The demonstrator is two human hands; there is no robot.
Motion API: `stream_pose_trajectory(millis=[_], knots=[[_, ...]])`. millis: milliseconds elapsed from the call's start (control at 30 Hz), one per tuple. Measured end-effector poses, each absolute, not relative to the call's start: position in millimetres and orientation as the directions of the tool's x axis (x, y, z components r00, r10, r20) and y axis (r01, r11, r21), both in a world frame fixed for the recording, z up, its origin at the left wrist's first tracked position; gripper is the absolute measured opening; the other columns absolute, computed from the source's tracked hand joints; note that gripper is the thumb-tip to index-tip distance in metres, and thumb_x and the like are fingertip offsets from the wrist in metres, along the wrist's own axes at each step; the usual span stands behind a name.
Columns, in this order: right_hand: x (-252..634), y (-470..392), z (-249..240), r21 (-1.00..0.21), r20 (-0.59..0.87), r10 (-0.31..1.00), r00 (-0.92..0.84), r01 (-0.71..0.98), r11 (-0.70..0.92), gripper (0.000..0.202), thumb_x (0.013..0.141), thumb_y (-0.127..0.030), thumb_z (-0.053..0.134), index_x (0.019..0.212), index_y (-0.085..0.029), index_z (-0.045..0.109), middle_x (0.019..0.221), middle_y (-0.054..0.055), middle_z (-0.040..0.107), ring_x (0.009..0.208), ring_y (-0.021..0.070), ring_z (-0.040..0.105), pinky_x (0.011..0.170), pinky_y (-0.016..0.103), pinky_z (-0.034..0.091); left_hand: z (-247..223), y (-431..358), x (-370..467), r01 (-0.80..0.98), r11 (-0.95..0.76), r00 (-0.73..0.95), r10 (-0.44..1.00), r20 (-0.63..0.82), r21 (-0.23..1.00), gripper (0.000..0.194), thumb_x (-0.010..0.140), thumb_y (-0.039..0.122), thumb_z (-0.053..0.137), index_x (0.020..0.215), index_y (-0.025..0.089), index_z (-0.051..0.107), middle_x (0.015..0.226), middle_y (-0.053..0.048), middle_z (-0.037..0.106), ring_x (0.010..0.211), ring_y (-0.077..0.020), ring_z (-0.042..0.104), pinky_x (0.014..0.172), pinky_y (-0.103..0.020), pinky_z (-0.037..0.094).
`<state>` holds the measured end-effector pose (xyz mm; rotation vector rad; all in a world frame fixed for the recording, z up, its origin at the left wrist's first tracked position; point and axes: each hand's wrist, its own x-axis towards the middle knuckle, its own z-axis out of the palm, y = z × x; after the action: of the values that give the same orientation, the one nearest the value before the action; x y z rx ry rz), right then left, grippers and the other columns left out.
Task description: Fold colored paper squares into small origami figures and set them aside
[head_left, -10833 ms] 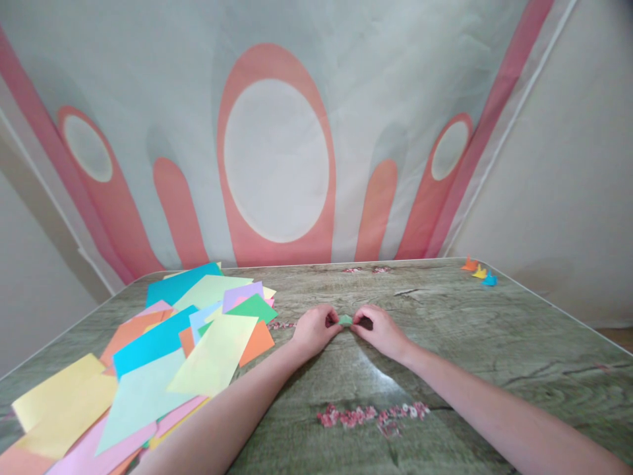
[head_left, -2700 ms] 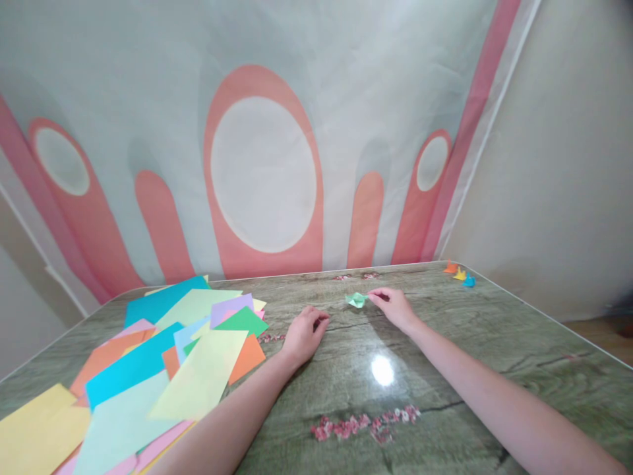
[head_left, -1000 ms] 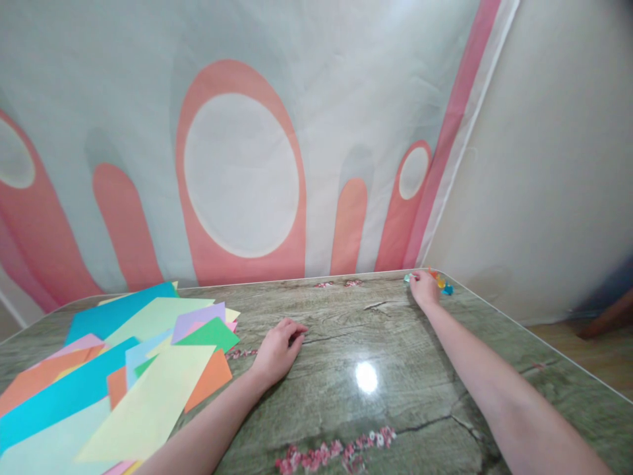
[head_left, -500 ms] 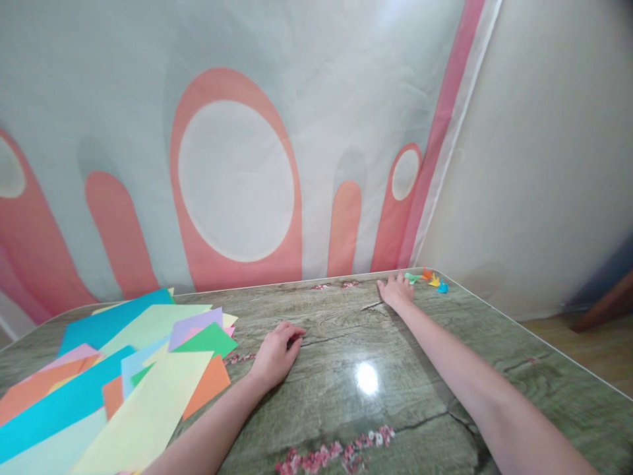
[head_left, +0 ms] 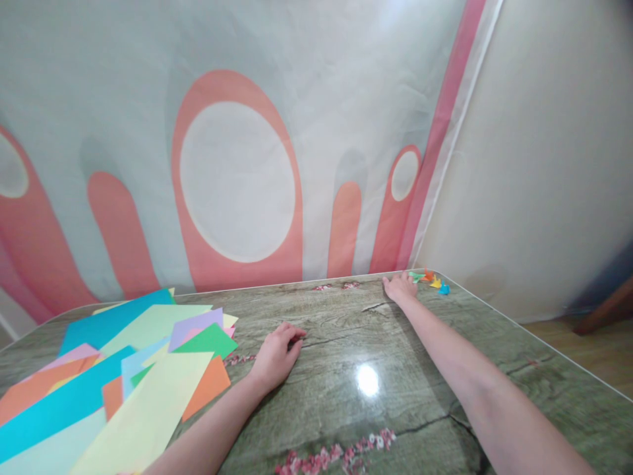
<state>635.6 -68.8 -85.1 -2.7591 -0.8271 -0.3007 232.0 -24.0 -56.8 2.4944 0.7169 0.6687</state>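
My left hand (head_left: pixel 279 353) rests on the table, fingers loosely bent and thumb apart, with nothing in it. It lies just right of a spread of coloured paper sheets (head_left: pixel 148 402). My right hand (head_left: pixel 400 287) reaches to the far right corner, thumb spread away from the fingers. Its fingertips are at a small green folded paper figure (head_left: pixel 416 277) and seem to touch it; the hand partly hides that contact. Beside the green one stand an orange paper figure (head_left: pixel 428 274), a yellow paper figure (head_left: pixel 436 283) and a blue paper figure (head_left: pixel 444 288).
The table (head_left: pixel 336 389) has a wood-grain top with printed pink blossoms and a bright light reflection. Behind it hangs a grey and pink printed cloth (head_left: pixel 316 132). A plain wall (head_left: pixel 534 165) stands at the right, past the table's edge.
My right hand has shifted slightly right, and the green paper figure has moved with it, closer to the orange one. My left hand and the paper sheets have stayed put.
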Motion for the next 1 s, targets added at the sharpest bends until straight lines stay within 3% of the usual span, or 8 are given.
stream_pose_trajectory(millis=[700, 900, 1000], knots=[[633.2, -71.2, -68.6, -0.106, 0.261, 0.549, 0.794, 0.589, -0.801, 0.049, 0.088, -0.044, 0.035, 0.117, -0.009, 0.053, 0.124, 0.02, 0.043, 0.114, 0.0312, 0.04, 0.089, 0.044, 0.033, -57.0, -24.3, 231.2, 0.385, -0.754, 0.749, 0.592, 0.297, 0.532, 0.019, 0.082, 0.019, 0.046, 0.094, 0.02, 0.061, 0.09, -0.004, 0.057, 0.083, -0.0161, 0.055, 0.078, -0.027, 0.041], [591.9, -74.2, -62.6, -0.074, 0.276, 0.678, 0.682, 0.718, -0.692, 0.048, 0.088, -0.042, 0.037, 0.12, -0.008, 0.05, 0.131, 0.021, 0.038, 0.115, 0.0317, 0.039, 0.09, 0.043, 0.032, -58.8, -23.1, 231.7, 0.383, -0.76, 0.746, 0.59, 0.31, 0.525, 0.019, 0.082, 0.019, 0.046, 0.093, 0.02, 0.061, 0.09, -0.004, 0.057, 0.083, -0.0161, 0.055, 0.079, -0.027, 0.042], [555.1, -76.2, -64.0, -0.056, 0.252, 0.794, 0.553, 0.827, -0.559, 0.044, 0.088, -0.042, 0.038, 0.116, -0.012, 0.054, 0.127, 0.017, 0.045, 0.11, 0.0278, 0.044, 0.089, 0.038, 0.034, -58.6, -23.6, 232.0, 0.382, -0.765, 0.748, 0.585, 0.312, 0.519, 0.019, 0.082, 0.019, 0.046, 0.094, 0.021, 0.061, 0.089, -0.004, 0.057, 0.082, -0.0159, 0.055, 0.079, -0.027, 0.042]])
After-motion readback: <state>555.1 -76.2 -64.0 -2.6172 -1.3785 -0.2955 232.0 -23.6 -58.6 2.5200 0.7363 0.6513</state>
